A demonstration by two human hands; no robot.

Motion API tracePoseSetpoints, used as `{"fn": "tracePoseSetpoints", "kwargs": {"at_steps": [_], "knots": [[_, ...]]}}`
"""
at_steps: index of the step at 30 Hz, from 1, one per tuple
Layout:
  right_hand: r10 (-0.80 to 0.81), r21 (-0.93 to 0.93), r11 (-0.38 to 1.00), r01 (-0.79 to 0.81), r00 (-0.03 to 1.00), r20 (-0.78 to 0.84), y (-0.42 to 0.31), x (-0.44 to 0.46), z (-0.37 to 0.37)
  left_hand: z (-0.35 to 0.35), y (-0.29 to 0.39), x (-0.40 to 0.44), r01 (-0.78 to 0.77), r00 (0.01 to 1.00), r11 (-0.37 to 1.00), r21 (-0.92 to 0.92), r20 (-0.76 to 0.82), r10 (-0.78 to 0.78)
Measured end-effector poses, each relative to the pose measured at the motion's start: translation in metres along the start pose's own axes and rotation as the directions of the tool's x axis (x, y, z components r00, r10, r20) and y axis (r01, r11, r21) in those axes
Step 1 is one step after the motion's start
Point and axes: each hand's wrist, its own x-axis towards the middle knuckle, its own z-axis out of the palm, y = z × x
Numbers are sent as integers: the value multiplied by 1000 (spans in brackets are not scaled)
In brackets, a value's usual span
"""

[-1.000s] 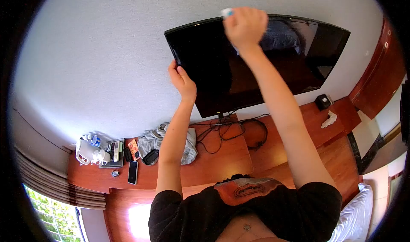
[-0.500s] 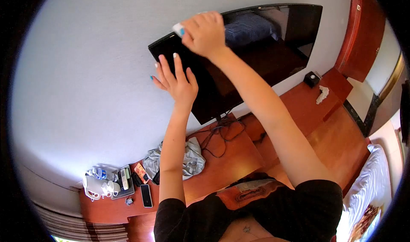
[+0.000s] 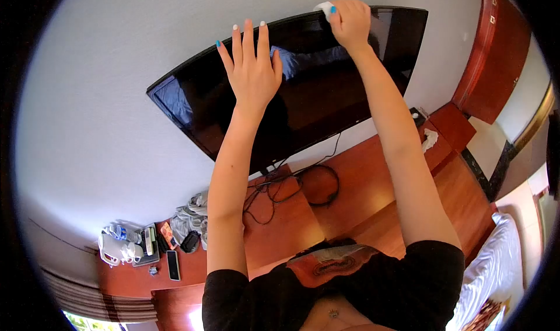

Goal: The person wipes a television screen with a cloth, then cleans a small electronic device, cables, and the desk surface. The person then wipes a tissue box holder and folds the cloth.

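Observation:
A wide black television (image 3: pixel 326 100) is mounted against the pale wall, its glossy screen mirroring a bed. My right hand (image 3: pixel 352 26) is closed around a white tissue or cloth (image 3: pixel 324 8) at the television's top edge; most of that white piece is hidden in the fist. Spread-fingered, my left hand (image 3: pixel 252 74) lies in front of the screen's upper left part with its fingertips at the top edge. It holds nothing. Whether its palm presses on the screen cannot be made out.
Below runs a reddish wooden desk (image 3: pixel 280 214) with tangled black cables (image 3: pixel 274 191). At its left are a phone (image 3: pixel 173 265), a white kettle (image 3: pixel 109 247) and grey fabric (image 3: pixel 189 221). A crumpled white cloth (image 3: pixel 430 139) lies at the right, near a wooden door (image 3: pixel 496 56).
My right hand has moved right along the television's top edge with the white piece. My left hand has risen to that edge, fingers still spread. The camera view has shifted, showing more of the screen's left side.

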Motion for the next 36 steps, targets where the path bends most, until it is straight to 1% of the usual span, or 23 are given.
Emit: {"fn": "tracePoseSetpoints", "kwargs": {"at_steps": [3, 5, 6, 9, 10, 13, 16, 17, 20, 23, 25, 26, 27, 28, 30, 31, 33, 34, 36], "knots": [[41, 16, 999, -42, 998, 40, 41, -10, -15, 13, 29, 12, -11, 1000, 1000, -1, -29, 11], [48, 49, 998, -50, 997, 58, 67, -13, -24, 23, 48, 18, 10, 1000, 1000, 4, -8, -10], [16, 24, 1000, -16, 999, 29, 82, -15, -25, 27, 57, 21, 22, 1000, 1000, 9, 2, -22], [75, -13, 997, -74, 990, 121, 123, -26, -37, 41, 80, 29, 66, 998, 998, 3, -14, -66], [30, -7, 1000, -30, 999, 30, 137, -26, -36, 43, 84, 32, 76, 997, 997, 8, -32, -75], [74, -34, 997, -71, 992, 98, 167, -36, -45, 49, 85, 32, 88, 994, 996, 22, -69, -86], [109, -38, 994, -106, 991, 79, 172, -38, -46, 51, 84, 31, 89, 995, 996, 19, -48, -88], [123, -40, 992, -120, 990, 65, 171, -37, -44, 51, 84, 32, 93, 995, 996, 17, -41, -92], [148, -71, 986, -153, 986, -75, 162, -37, -31, 49, 87, 32, 117, 993, 993, 26, -24, -117], [204, -72, 976, -208, 978, -50, 122, -27, -31, 52, 87, 31, 123, 992, 992, 30, -20, -122], [183, -26, 982, -186, 979, -88, 81, -14, -26, 52, 86, 30, 124, 992, 992, 18, -9, -123], [181, -32, 983, -183, 981, -68, 64, -14, -17, 50, 85, 30, 118, 993, 993, 4, 12, -118], [199, -43, 979, -199, 980, -4, 41, -9, -17, 49, 83, 29, 100, 995, 995, 10, 20, -100], [166, 26, 986, -165, 984, -59, 23, -4, -12, 48, 81, 27, 79, 996, 997, 16, 30, -80], [165, 92, 983, -161, 985, -40, -11, 1, -7, 44, 77, 25, 43, 997, 999, 21, 61, -44], [159, 113, 982, -154, 987, -33, -24, 3, -5, 45, 74, 23, 26, 998, 999, 33, 63, -28], [134, 121, 985, -125, 988, -71, -45, 6, 1, 51, 67, 17, -3, 998, 998, 57, 59, 0], [152, 120, 982, -143, 986, -69, -52, 5, 4, 55, 65, 15, -15, 1000, 997, 72, 24, 13], [119, 128, 985, -112, 991, -54, -53, 6, 1, 55, 62, 13, -23, 998, 997, 73, 63, 18]]}}
